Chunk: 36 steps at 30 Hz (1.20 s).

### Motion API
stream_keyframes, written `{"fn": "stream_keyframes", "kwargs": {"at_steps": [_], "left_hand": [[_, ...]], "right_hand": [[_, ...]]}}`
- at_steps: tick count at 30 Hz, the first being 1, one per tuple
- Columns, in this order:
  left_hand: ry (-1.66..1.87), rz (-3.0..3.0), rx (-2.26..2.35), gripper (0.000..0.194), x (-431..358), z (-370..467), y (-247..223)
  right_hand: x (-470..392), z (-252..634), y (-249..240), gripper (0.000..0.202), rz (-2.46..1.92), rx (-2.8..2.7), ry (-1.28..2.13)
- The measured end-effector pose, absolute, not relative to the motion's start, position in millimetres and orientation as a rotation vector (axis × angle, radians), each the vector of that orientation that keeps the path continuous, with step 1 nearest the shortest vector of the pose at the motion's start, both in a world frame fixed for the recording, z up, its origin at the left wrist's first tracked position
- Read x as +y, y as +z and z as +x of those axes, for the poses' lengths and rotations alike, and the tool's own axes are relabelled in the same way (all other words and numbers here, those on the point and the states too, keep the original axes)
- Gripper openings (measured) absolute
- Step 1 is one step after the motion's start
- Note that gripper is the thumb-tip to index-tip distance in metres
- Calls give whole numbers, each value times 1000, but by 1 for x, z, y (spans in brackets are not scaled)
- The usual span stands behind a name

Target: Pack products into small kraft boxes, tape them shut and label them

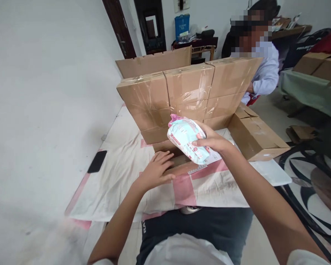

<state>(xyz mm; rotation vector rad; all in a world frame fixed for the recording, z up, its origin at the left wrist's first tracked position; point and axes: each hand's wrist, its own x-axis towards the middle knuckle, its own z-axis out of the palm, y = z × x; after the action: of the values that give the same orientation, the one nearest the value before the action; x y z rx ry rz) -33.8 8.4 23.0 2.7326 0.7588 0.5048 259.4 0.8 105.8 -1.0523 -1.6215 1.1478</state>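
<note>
My right hand grips a soft plastic pack, pale blue with pink print and a crumpled pink end. The pack is tilted and held over a low open cardboard box on the table. Across the left end of this box reaches my left hand, fingers apart and nothing in them. Part of the box's inside is dark, and the pack hides more of it.
Taped cardboard boxes stand as a wall behind the open box. A long carton lies to the right. A black phone rests on the cloth-covered table. Another person is behind the boxes at the right.
</note>
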Motion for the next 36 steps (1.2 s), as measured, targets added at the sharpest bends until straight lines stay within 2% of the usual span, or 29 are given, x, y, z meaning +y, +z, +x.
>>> {"fn": "stream_keyframes", "kwargs": {"at_steps": [2,4,8,13,15,19,23,27,31,36], "left_hand": [[299,2788,626,59,10,-33,14],[290,2822,568,58,11,-33,11],[323,2928,653,56,14,-42,11],[429,2982,887,19,16,-64,-4],[540,2979,904,14,15,-69,-13],[834,2977,910,25,14,-72,-29],[893,2963,919,30,14,-72,-38],[912,2962,917,29,16,-71,-41],[959,2975,916,28,17,-71,-42],[1043,2928,950,28,14,-72,-50]], "right_hand": [[16,258,97,86,-989,-1655,1292],[29,248,89,85,-983,-1772,1361],[41,221,79,83,-1171,-2066,1194],[36,209,70,78,-1362,-2241,893],[37,208,66,76,-1349,-2331,802],[42,202,53,76,-1424,-2596,660],[49,189,38,66,-1533,-2896,426],[55,181,15,69,-1539,-3118,226],[58,178,-8,56,-1495,-3061,260],[59,183,5,65,-1540,-3056,356]]}}
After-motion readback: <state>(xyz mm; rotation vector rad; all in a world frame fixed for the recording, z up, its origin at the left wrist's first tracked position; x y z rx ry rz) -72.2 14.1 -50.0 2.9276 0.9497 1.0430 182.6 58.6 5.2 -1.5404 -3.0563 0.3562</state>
